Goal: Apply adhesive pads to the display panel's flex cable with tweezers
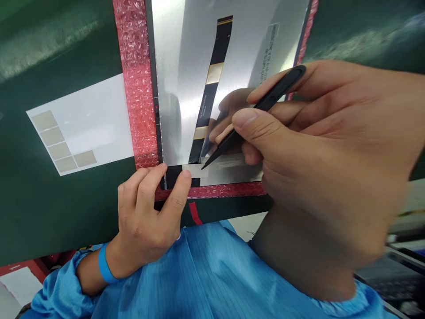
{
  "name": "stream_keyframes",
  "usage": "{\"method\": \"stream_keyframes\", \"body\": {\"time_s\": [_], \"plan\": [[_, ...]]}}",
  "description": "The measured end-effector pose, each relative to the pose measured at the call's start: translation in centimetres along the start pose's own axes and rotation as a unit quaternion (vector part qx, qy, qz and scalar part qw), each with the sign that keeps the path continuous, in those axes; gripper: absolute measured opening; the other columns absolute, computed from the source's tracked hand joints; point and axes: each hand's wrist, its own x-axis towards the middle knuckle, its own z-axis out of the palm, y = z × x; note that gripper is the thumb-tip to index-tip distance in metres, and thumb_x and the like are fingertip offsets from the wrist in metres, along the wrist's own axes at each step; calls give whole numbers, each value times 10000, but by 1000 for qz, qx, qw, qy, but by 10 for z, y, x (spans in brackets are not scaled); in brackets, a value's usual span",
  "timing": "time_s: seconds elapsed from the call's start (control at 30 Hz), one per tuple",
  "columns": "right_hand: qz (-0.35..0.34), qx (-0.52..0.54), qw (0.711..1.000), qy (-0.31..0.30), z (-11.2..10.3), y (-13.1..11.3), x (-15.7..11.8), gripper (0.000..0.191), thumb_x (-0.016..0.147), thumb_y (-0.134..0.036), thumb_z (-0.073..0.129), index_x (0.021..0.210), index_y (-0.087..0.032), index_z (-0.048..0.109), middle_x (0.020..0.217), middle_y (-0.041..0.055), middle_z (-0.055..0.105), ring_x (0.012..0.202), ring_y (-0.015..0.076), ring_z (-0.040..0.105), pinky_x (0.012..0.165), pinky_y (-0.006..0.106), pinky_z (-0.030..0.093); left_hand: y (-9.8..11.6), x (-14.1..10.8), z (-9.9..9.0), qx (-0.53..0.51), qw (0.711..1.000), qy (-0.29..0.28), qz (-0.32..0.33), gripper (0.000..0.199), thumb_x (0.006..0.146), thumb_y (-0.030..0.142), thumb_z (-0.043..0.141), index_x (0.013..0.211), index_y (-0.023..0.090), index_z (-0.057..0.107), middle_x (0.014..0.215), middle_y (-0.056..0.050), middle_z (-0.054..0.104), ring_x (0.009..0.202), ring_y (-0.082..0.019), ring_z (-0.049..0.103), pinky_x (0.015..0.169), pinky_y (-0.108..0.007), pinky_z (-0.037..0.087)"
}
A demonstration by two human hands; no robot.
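Green work surface is seen all round, with red bubble wrap laid on it under a metal-backed panel. On the left, a white sheet bearing grey squares is partly lapped onto the wrap.

Key relation: a pale strip is located at the panel's near-left corner, long axis running sideways, roughly parallel to the near edge. Its left end is met by the thumb of the left hand; its middle lies right at the point of the black tweezers, which are slanted down and leftward from the right hand. Left hand is the nearer one, thumb and forefinger spread apart, fingertips rested at the corner, nothing seen pinched. Tweezers are gripped between right thumb and fingers.

Whether the strip is touched by the tip, or the prongs are parted, can't be told. Panel's far edge is cut off by the frame; its near-right corner is hidden by the right hand. Printed lettering is too small to read; reflected fingers are easily confused with real ones.
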Motion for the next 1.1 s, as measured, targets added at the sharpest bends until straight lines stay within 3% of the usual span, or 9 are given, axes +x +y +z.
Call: {"method": "stream_keyframes", "body": {"time_s": [0.2, 0.77, 1.1], "plan": [[-4, 4, 1000, -2, -1, 3, -1, 241, 898, 18, 727, 876, -215, 672, 794, -24, 678, 622, 175, 702, 528, 272, 604, 0, 0, 1, 5, 1000, 1, 1, 480, 848, 12, 756, 1307, 150, 716, 1289, -201, 630, 1185, -349, 615, 966, -502, 562], [-7, -7, 1000, -1, -1, 3, -1, 243, 918, 20, 743, 877, -210, 678, 763, -12, 684, 629, 188, 712, 459, 262, 522, 0, 0, 0, 7, 1000, -11, -2, 495, 849, 10, 743, 1322, 152, 710, 1290, -195, 621, 1192, -350, 612, 975, -506, 555], [-35, -17, 999, -6, -1, 9, -1, 240, 900, 23, 717, 896, -212, 669, 815, -23, 695, 653, 175, 718, 481, 268, 554, 2, 3, -1, 13, 1000, -16, -2, 472, 878, 43, 728, 1341, 127, 690, 1273, -201, 617, 1172, -360, 618, 973, -510, 545]]}}
